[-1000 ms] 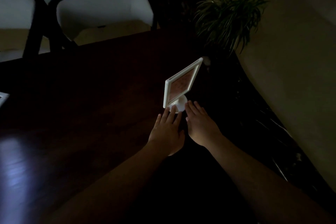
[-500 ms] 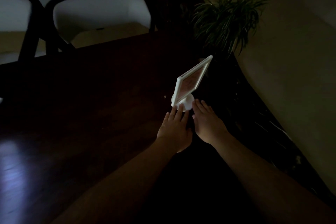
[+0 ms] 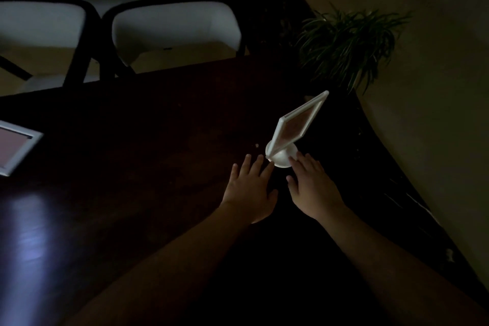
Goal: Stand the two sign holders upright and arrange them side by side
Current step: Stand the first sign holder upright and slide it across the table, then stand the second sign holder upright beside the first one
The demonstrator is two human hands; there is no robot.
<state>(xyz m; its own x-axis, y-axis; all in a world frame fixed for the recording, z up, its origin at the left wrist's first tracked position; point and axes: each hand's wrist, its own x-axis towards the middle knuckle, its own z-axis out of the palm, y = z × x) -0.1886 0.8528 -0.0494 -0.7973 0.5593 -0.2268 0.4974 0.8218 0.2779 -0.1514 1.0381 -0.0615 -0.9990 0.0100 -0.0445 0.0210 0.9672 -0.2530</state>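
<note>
A white sign holder (image 3: 296, 127) stands upright on its round base on the dark wooden table (image 3: 158, 140), near the table's right edge. My left hand (image 3: 251, 190) lies flat with fingers spread, fingertips just touching the base from the left. My right hand (image 3: 312, 185) lies flat too, its fingertips resting against the base's right side. A second white sign holder (image 3: 16, 148) lies flat at the far left edge of the view, partly cut off.
Two white chairs with black frames (image 3: 172, 29) stand behind the table's far edge. A potted green plant (image 3: 349, 42) sits on the floor beyond the right corner. The table's right edge runs diagonally close to the standing holder.
The standing holder's frame has turned more edge-on to me. Both hands stay at its base, fingers more spread. The view has shifted, and the lying holder has come into sight at left.
</note>
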